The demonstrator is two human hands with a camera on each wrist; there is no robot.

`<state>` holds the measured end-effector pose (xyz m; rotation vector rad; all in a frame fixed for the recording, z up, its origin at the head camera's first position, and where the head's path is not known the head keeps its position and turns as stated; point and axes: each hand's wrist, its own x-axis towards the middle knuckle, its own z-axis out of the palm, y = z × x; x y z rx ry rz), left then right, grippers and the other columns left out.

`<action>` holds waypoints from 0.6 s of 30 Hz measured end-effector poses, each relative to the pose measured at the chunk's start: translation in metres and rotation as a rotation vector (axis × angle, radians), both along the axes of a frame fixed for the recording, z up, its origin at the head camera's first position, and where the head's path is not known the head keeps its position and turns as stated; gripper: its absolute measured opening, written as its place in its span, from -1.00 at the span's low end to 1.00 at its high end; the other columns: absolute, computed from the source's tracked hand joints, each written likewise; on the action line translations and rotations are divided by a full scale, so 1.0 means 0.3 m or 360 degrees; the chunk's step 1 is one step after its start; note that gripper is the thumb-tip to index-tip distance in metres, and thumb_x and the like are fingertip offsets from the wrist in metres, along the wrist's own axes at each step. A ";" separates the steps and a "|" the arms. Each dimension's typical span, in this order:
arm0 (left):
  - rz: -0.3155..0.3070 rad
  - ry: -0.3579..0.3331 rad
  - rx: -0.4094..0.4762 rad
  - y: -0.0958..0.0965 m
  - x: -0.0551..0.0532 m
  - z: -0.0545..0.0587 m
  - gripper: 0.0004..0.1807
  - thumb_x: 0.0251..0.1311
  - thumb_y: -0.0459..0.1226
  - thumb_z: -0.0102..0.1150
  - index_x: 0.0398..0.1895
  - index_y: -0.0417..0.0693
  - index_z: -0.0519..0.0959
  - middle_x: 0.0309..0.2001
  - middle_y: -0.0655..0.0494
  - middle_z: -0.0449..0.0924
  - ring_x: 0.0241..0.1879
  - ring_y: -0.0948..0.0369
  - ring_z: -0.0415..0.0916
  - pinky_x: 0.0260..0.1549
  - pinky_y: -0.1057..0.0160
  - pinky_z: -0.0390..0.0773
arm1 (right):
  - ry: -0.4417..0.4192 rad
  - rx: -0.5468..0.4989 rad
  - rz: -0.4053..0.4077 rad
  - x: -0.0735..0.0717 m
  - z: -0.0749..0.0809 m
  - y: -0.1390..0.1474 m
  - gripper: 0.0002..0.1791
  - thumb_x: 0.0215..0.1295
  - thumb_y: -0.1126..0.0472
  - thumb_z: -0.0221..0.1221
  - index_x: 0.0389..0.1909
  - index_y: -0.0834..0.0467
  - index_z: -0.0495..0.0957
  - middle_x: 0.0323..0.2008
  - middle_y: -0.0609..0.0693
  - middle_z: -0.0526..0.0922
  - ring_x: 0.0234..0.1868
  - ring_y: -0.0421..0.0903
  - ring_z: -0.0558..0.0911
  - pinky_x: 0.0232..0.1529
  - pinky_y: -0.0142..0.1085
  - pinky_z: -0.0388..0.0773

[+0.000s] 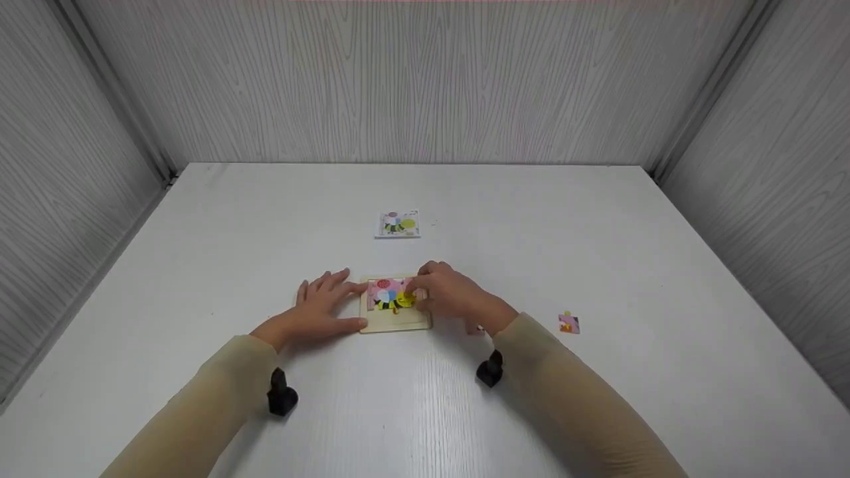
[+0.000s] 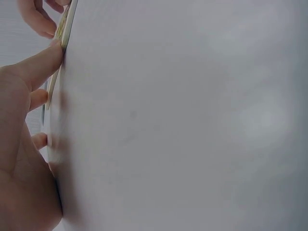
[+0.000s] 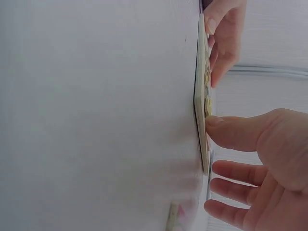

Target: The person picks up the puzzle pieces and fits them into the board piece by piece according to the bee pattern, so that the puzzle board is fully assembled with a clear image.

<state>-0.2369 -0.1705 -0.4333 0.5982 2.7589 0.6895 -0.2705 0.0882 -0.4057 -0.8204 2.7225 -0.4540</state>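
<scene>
Stretching over the white table [image 1: 664, 232], our two tan sleeves [image 1: 206, 392] come from the near side. Our left grip [image 1: 317, 311] lies spread wide, its thumb and index finger touching the left edge of the wooden board [image 1: 395, 324]. Our right grip [image 1: 455, 292] is narrower, thumb and index finger down on the right side of the board's face; we cannot tell whether they pinch a piece or only press it. That board lies flat between our two grips, a pink puzzle picture [image 1: 385, 292] of a striped bee filling its upper part, bare wood along the edge nearest us. Beyond it, apart from both grips, we see a bee card [image 1: 400, 227]. Smallest are two loose pieces: the right-hand piece [image 1: 569, 324] beyond our right sleeve, and a half-hidden piece [image 1: 473, 328] beside our right wrist [image 1: 495, 312].
</scene>
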 end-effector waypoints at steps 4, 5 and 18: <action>-0.0002 0.0003 -0.0011 0.001 -0.001 -0.002 -0.20 0.10 0.23 0.06 0.39 0.18 0.18 0.45 -0.09 -0.21 0.39 -0.17 -0.41 0.18 -0.28 -0.47 | 0.0004 -0.0008 0.0024 -0.001 -0.001 0.001 -0.72 0.22 0.15 0.22 -0.03 -0.06 0.62 0.08 0.02 0.42 0.11 -0.04 0.34 0.16 -0.18 0.33; -0.0002 0.0003 -0.0012 0.001 -0.001 -0.003 -0.20 0.10 0.23 0.06 0.39 0.19 0.18 0.46 -0.09 -0.21 0.39 -0.17 -0.41 0.19 -0.28 -0.46 | 0.0001 -0.0008 0.0024 -0.001 -0.001 0.000 -0.72 0.23 0.15 0.22 -0.03 -0.06 0.62 0.08 0.02 0.42 0.10 -0.04 0.34 0.16 -0.18 0.33; 0.0006 -0.0005 0.0008 -0.002 -0.005 -0.005 -0.21 0.09 0.23 0.07 0.38 0.19 0.20 0.46 -0.07 -0.21 0.40 -0.16 -0.41 0.19 -0.26 -0.48 | 0.0016 0.0014 0.0093 -0.006 0.005 -0.002 -0.72 0.24 0.18 0.21 -0.02 -0.01 0.62 0.08 0.04 0.42 0.10 -0.03 0.35 0.16 -0.20 0.33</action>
